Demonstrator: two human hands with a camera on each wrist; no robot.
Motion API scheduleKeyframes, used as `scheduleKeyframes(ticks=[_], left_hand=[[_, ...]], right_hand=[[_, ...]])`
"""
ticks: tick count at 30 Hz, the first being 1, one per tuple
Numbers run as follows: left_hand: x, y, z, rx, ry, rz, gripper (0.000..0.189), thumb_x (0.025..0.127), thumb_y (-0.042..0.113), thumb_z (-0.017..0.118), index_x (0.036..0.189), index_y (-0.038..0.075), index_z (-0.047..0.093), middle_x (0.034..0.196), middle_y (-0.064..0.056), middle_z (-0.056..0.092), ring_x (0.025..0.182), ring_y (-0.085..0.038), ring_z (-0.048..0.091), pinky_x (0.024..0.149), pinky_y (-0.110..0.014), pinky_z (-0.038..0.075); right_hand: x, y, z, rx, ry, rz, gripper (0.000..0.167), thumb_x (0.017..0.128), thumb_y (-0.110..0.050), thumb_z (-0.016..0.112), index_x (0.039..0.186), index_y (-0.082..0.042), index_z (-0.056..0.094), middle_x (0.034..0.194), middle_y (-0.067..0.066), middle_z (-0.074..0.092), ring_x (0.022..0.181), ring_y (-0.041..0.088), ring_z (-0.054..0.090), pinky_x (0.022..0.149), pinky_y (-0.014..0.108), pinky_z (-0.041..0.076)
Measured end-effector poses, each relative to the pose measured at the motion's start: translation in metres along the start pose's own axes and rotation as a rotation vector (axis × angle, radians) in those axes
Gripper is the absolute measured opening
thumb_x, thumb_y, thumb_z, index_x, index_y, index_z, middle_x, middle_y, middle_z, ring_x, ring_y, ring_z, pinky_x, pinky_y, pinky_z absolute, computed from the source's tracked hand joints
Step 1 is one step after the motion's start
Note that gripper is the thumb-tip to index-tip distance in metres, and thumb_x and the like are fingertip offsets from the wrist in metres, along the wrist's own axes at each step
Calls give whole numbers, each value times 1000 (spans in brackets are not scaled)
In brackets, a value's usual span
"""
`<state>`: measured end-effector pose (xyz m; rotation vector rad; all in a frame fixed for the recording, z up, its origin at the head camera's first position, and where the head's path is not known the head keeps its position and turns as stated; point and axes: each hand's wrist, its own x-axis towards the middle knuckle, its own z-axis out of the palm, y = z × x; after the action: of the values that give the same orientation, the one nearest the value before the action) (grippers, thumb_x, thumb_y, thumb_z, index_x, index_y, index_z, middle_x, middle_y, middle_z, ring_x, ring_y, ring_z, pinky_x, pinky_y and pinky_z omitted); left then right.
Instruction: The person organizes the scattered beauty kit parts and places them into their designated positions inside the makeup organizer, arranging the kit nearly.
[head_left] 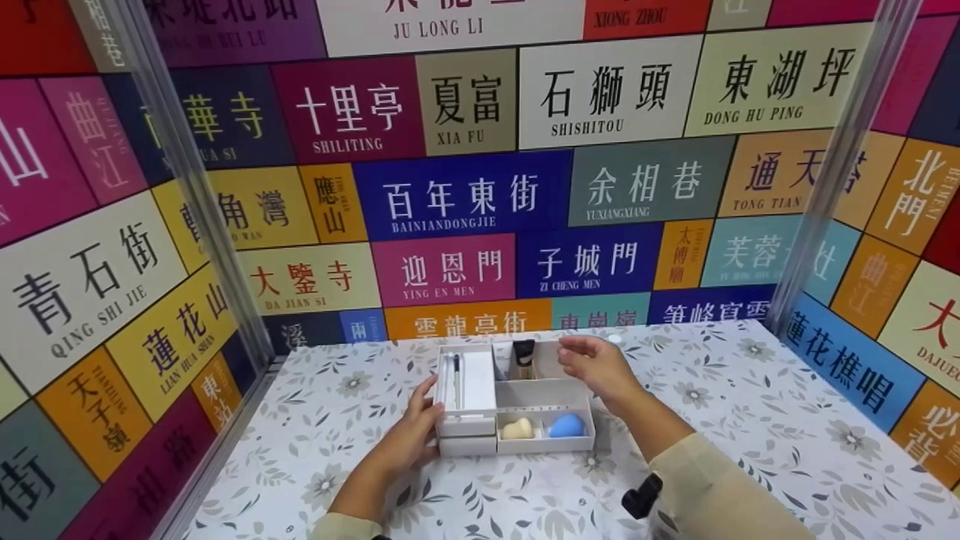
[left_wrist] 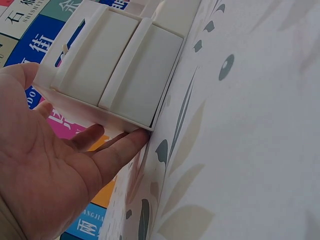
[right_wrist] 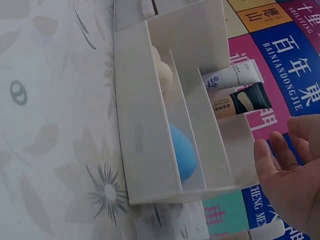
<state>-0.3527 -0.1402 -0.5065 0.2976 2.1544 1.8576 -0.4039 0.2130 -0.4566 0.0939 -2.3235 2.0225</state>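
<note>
A white desktop organizer stands on the table, with two drawers at its left front. My left hand touches the organizer's left side with extended fingers. Close to the back right corner is my right hand, its fingers loosely bent and holding nothing. A beige makeup sponge and a blue makeup sponge lie in the front compartments. A dark-capped tube and a white tube stand in the back compartment. Slender sticks lie in the top left tray.
A white table cover with a grey leaf and flower pattern lies beneath the organizer. Behind the organizer lies a white-capped item. Walls of coloured name panels and clear upright posts enclose the table.
</note>
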Motion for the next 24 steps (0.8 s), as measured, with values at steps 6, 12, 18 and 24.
scheduleKeyframes(ticks=[6,12,18,24], left_hand=[[-1,1,-1,4,9,-21,66,113,49,41,170,45,9,179,-23,8,159,-56,29,122,-66,41],[0,1,0,6,13,-46,65,112,50,41,170,46,11,180,-21,7,160,-54,30,123,-65,41],[0,2,0,8,9,-36,65,113,48,42,170,45,10,179,-21,9,160,-54,30,123,-65,42],[2,2,1,17,18,-51,65,111,50,42,169,47,12,179,-20,11,161,-54,28,123,-69,39]], right_hand=[[-7,4,-22,-49,23,51,47,106,-28,69,147,-6,61,145,19,66,128,33,69,102,32,62],[-12,7,-44,-86,42,90,49,107,-33,66,150,-10,59,147,16,65,127,29,70,105,37,61],[-18,12,-62,-65,59,51,51,106,-31,69,149,-5,58,145,16,65,113,13,73,102,30,62],[-22,16,-75,-90,53,71,55,107,-38,67,153,-10,56,151,15,62,129,24,69,104,28,60]])
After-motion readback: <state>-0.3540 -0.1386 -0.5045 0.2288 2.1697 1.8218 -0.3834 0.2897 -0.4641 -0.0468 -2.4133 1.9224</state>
